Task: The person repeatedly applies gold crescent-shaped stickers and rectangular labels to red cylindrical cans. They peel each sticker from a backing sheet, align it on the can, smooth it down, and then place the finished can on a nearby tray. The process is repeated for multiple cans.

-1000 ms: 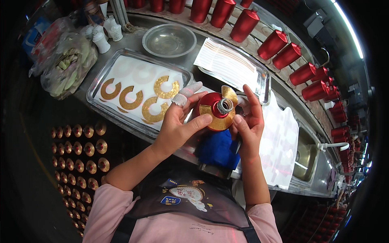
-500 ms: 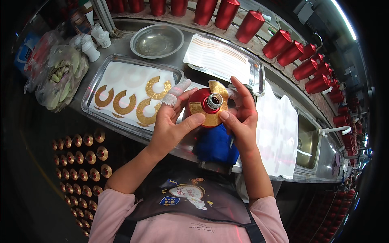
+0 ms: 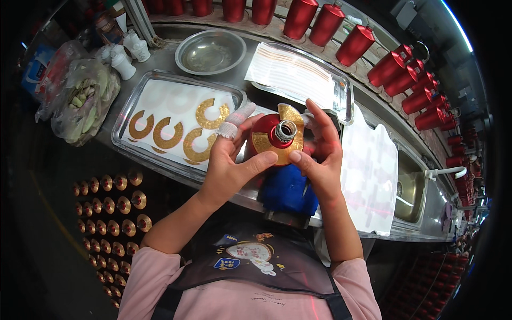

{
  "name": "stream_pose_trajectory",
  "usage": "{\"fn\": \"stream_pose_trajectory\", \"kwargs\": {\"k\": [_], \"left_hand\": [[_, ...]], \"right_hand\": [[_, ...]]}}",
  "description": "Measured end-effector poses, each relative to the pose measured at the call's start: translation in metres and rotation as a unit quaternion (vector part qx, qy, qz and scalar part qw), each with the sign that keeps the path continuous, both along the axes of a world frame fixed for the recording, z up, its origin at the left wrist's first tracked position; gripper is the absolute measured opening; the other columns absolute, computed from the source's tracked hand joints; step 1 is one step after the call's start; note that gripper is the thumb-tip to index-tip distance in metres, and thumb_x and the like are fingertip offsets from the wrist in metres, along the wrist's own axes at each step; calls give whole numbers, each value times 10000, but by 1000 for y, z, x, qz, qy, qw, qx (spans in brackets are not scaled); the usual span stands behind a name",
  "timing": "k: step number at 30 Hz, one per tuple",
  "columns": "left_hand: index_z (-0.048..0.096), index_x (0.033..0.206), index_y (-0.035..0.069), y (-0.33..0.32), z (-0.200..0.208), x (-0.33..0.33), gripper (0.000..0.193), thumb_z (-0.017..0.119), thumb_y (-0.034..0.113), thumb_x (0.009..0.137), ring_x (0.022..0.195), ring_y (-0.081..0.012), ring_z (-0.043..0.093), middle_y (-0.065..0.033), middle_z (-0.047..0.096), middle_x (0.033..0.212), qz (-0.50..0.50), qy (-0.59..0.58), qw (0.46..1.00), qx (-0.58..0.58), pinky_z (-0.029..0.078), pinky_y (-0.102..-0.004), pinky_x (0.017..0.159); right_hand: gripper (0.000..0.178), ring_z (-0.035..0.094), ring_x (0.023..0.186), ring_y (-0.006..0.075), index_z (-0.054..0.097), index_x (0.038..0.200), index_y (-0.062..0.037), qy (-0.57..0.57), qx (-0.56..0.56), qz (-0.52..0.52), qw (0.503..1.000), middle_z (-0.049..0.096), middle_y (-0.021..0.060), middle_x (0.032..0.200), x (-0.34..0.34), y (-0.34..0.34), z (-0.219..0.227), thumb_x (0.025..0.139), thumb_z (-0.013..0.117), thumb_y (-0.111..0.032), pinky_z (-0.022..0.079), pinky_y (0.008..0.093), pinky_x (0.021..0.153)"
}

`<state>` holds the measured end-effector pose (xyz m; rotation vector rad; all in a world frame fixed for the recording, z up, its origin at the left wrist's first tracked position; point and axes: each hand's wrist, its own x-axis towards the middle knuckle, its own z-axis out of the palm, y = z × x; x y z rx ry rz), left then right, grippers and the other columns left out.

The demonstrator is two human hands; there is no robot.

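Note:
Between my two hands is a red bottle [image 3: 260,126] with a bare, threaded silver neck [image 3: 286,130] facing up at me. A gold C-shaped label [image 3: 277,156] lies around the neck on its shoulder, one end sticking up at the far side. My left hand [image 3: 226,168] grips the bottle's left side, thumb pressed on the label's near part; white covers wrap some fingertips. My right hand [image 3: 324,160] holds the other side, its thumb also on the label and its index finger raised. The bottle's lower body is hidden. Just below it sits a blue padded thing [image 3: 285,192].
At left, a metal tray [image 3: 118,137] holds a white sheet with several gold C-shaped labels [image 3: 168,133]. Behind are a metal bowl [image 3: 210,53] and striped sheets [image 3: 285,72]. Red bottles [image 3: 356,45] line the far conveyor. A sink [image 3: 412,186] is at right; gold-topped bottles [image 3: 122,205] stand lower left.
My left thumb has slid right along the label, nearer to my right thumb. The red bottles on the far conveyor have moved to the right. The view has shifted slightly.

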<state>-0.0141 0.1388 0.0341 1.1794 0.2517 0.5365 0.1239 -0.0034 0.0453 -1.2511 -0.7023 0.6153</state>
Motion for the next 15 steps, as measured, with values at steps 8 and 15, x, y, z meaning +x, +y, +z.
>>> {"fn": "stream_pose_trajectory", "kwargs": {"k": [8, 15], "left_hand": [[337, 1514, -59, -3, -1, -1, 800, 800, 125, 887, 1363, -219, 499, -176, 522, 1448, 6, 3, 1000, 8, 364, -367, 1176], [457, 1446, -42, -25, -18, -22, 770, 800, 370, 893, 1319, -325, 510, -215, 453, 1437, 119, -56, 952, 278, 395, -409, 1123]], "right_hand": [[934, 570, 789, 8, 366, 1572, -22, -43, -24, -15, 999, 553, 144, 1383, -2, 1, 1, 785, 860, -120, 450, 138, 655], [932, 668, 990, 112, 354, 1575, -25, -44, -37, -8, 998, 532, 149, 1393, -6, -1, 7, 798, 857, -132, 546, 199, 759]]}}
